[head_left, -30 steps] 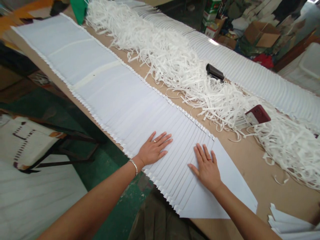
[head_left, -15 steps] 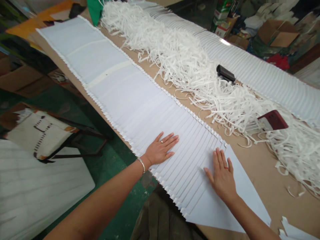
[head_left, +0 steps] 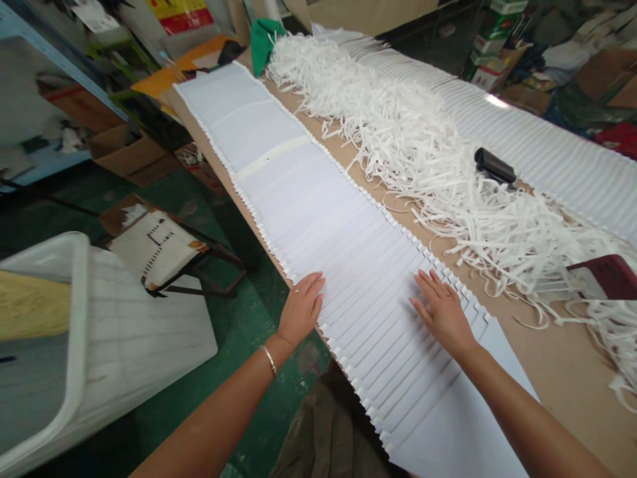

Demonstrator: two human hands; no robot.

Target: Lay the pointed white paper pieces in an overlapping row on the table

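A long row of overlapping white paper sheets (head_left: 318, 206) stretches diagonally over the brown tabletop, with small folded tabs along both long edges. My left hand (head_left: 301, 307) is at the near edge of the row, fingers extended, holding nothing. Over the sheets close to the far edge is my right hand (head_left: 442, 311), its fingers stretched out and also without anything in it. Whether either palm presses on the paper is hard to tell. Past the row lies a long heap of thin white strips (head_left: 398, 139).
A black cylindrical object (head_left: 494, 166) and a dark red phone-like object (head_left: 604, 275) rest on the strips. Another row of white sheets (head_left: 537, 133) lines the far side. At left stand a stool (head_left: 162, 249) and a large white bin (head_left: 79, 332). A green cloth (head_left: 263, 46) is at the back.
My left hand has drawn back from the middle of the sheets to their near edge. My right hand has moved up along the row, off the end sheet. The view has swung left.
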